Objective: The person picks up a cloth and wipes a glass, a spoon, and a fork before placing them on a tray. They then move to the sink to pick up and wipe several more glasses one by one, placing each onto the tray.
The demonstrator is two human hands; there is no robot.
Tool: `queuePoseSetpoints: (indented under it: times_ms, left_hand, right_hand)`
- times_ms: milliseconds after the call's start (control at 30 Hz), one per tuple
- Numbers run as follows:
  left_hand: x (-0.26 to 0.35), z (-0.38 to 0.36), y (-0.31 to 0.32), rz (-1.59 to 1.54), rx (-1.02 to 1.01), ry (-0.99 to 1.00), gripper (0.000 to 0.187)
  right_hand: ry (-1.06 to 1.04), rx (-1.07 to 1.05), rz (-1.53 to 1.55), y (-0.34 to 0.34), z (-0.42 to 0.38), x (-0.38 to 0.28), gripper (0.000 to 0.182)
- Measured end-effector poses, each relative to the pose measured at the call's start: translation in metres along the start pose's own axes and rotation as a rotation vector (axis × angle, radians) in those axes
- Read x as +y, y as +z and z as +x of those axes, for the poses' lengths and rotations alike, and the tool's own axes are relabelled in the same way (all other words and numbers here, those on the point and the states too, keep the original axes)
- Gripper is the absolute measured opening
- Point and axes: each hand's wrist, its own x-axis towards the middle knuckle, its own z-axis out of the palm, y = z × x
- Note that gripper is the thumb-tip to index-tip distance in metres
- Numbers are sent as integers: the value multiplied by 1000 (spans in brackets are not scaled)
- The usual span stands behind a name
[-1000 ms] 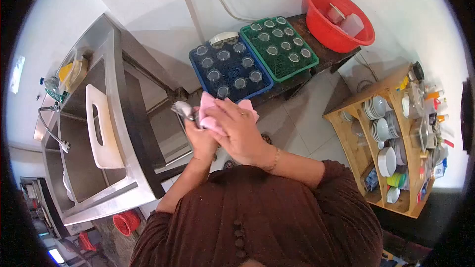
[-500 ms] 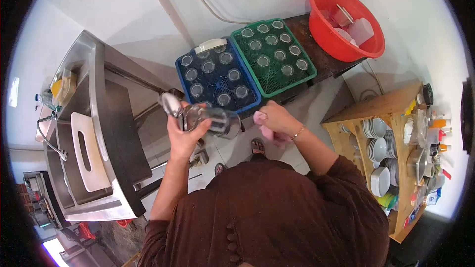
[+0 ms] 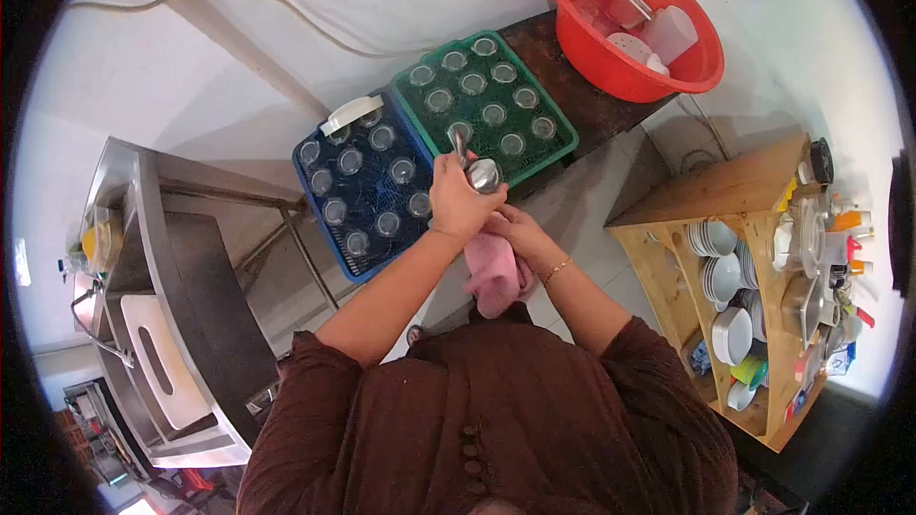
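Observation:
My left hand is closed around a shiny glass together with a thin metal piece, holding them over the near edge of the green crate. That crate holds several upturned glasses. Just below it, my right hand grips a pink cloth that hangs down. The two hands touch. A blue crate with several more glasses lies directly left of my left hand.
Both crates sit on a dark bench with a red basin of plastic items at its right end. A wooden shelf of plates and bowls stands to the right. A steel sink with a white cutting board is at the left.
My left hand has carried the glass right and forward, from beside the sink to the green crate. My right hand with the pink cloth has come off the glass and dropped below it.

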Motion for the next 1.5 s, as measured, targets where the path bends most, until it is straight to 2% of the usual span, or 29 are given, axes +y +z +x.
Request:
queuePoseSetpoints:
  times_ms: [167, 267, 400, 533, 600, 667, 733, 800, 867, 900, 967, 1033, 1133, 1267, 1333, 1367, 1433, 1467, 1500]
  left_hand:
    - [-12, 21, 41, 38, -65, 1, 57]
    - [-20, 28, 52, 92, -78, -8, 59]
    - [-37, 29, 57, 124, -49, -95, 61]
    - [-48, 31, 59, 106, -30, -131, 57]
    - [-60, 33, 63, 34, -86, -238, 56]
    - [-70, 36, 67, 73, -118, -242, 56]
    - [-78, 38, 74, 108, -150, -245, 57]
    - [-84, 42, 81, 330, -322, -236, 56]
    - [-86, 44, 89, 356, -319, -228, 57]
    - [-86, 45, 93, 386, -321, -222, 58]
    - [-82, 51, 97, 365, -345, -230, 62]
    - [-77, 54, 99, 417, -446, -178, 62]
    - [-74, 55, 91, 385, -474, -160, 62]
    - [-58, 45, 69, 423, -426, -236, 62]
    - [-59, 36, 58, 383, -243, -238, 54]
    - [-61, 37, 52, 386, -229, -249, 54]
    - [-67, 37, 32, 167, -375, -275, 39]
    - [-70, 33, 18, 168, -353, -291, 39]
    - [-67, 27, 0, -293, -545, -551, 32]
  right_hand:
    - [-96, 165, 177, -16, 37, 5, 34]
    - [-120, 97, 227, -41, 73, 23, 31]
    - [-70, 67, 252, -35, 86, 14, 29]
    - [3, 165, 209, -34, 95, 23, 35]
    - [6, 210, 241, -45, 106, 36, 40]
    - [62, 277, 36, -79, 139, 78, 55]
    - [29, 302, 35, -67, 122, 59, 51]
    - [-6, 323, 31, -60, 110, 47, 48]
    - [-76, 464, -423, -67, 100, 41, 40]
    - [-75, 465, -431, -62, 87, 30, 40]
    - [-56, 461, -260, -49, 55, 6, 35]
    - [-34, 456, -294, -65, 53, 25, 34]
    - [24, 412, -332, -77, 36, 39, 32]
    - [51, 369, -265, -94, 23, 62, 28]
    - [102, 352, -223, -91, 10, 50, 28]
    - [156, 342, -178, -86, 3, 41, 28]
    - [167, 261, -110, -69, -12, 19, 28]
    - [180, 196, -32, -62, -16, 12, 28]
    - [185, 174, -49, -57, -15, 8, 28]
